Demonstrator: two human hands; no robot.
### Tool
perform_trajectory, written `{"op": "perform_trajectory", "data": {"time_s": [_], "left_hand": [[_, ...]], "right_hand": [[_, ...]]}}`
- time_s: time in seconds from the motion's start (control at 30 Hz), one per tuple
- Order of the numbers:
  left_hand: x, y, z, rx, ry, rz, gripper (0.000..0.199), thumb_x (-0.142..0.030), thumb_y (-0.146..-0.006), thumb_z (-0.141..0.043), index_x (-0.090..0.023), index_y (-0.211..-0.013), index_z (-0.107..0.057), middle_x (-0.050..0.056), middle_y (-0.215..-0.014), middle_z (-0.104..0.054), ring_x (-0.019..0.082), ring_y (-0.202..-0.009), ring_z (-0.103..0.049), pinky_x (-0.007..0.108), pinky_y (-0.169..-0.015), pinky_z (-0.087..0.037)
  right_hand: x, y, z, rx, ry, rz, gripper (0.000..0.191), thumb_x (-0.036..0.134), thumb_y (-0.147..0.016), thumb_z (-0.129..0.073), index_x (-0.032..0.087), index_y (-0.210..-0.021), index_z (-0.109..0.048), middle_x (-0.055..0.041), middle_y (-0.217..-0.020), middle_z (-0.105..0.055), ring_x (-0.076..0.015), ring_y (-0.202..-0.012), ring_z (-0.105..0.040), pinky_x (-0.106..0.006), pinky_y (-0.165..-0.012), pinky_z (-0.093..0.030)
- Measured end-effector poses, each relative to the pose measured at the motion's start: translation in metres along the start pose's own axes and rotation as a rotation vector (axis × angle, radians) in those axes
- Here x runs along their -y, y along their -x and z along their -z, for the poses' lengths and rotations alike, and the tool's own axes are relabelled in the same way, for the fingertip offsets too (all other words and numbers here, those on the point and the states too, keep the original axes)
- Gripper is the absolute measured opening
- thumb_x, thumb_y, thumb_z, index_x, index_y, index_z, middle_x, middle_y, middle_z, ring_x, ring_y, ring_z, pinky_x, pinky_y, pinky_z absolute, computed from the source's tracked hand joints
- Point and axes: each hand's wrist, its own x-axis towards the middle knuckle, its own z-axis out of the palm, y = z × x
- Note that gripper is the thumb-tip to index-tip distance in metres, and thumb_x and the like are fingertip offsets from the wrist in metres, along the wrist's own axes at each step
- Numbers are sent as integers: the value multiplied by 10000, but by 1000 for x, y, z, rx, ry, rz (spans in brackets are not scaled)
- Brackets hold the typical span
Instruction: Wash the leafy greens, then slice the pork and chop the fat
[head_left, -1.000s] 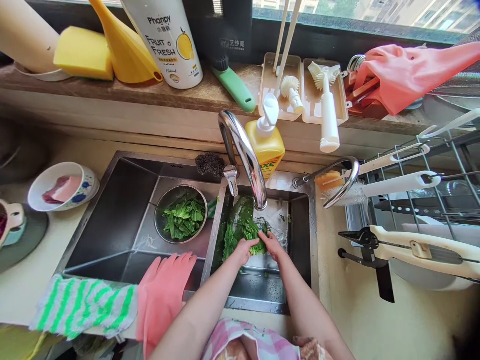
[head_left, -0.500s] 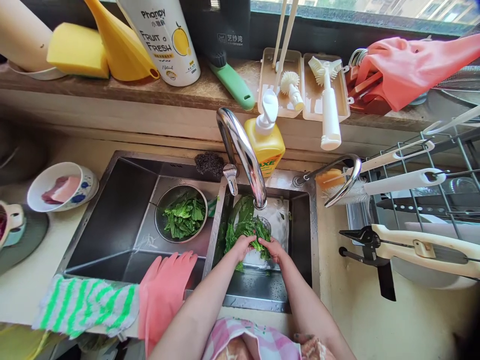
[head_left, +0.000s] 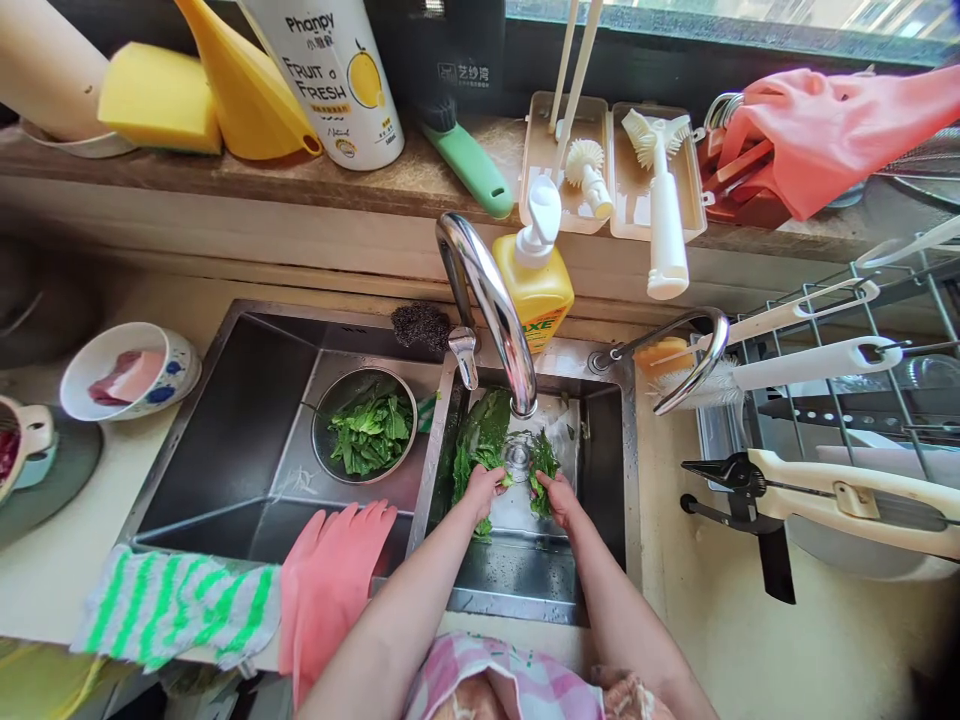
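Both hands are over the right sink basin, below the curved faucet. My left hand is closed on some leafy greens at the basin's left side, where more green leaves lie in the water. My right hand pinches a separate small bunch of leafy greens. A gap with rippling water shows between the two hands. In the left basin stands a round metal strainer holding cut greens.
A pink rubber glove and a striped cloth hang over the front edge. A yellow soap bottle stands behind the faucet. Kitchen shears and a dish rack are at right, a bowl of meat at left.
My hands have moved apart, and the greens that were together between them are now in two portions, one at each hand. The camera view has shifted slightly.
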Motion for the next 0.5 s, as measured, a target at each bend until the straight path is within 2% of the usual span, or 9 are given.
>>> {"op": "perform_trajectory", "data": {"time_s": [0.1,0.23,0.37,0.5], "left_hand": [[-2,-2,-3,5,15,39,391,-194,-535,-778,-137,-813,-509,31,-662,-619,143,-576,-606,273,-561,-494],[2,-3,-11,-30,48,48,385,-202,-518,-794,-125,-785,-527,34,-614,-612,151,-533,-598,272,-524,-484],[8,-2,-15,-99,80,23,363,-202,-540,-785,-141,-764,-506,-3,-580,-584,119,-480,-569,239,-480,-461],[10,1,-16,-146,105,-10,354,-235,-582,-765,-160,-780,-482,-36,-561,-557,96,-446,-542,219,-456,-443]], "right_hand": [[9,10,8,107,57,-26,337,485,-623,-620,182,-753,-551,12,-584,-576,-94,-447,-481,-231,-440,-410],[11,17,3,191,160,-17,296,437,-621,-635,154,-703,-609,-3,-590,-599,-100,-479,-492,-229,-470,-403],[4,11,-6,107,240,62,245,387,-639,-592,174,-756,-622,8,-651,-626,-130,-579,-535,-244,-545,-425],[2,-1,-7,-1,302,149,244,380,-675,-532,205,-822,-618,-4,-740,-647,-164,-720,-577,-268,-637,-447]]}}
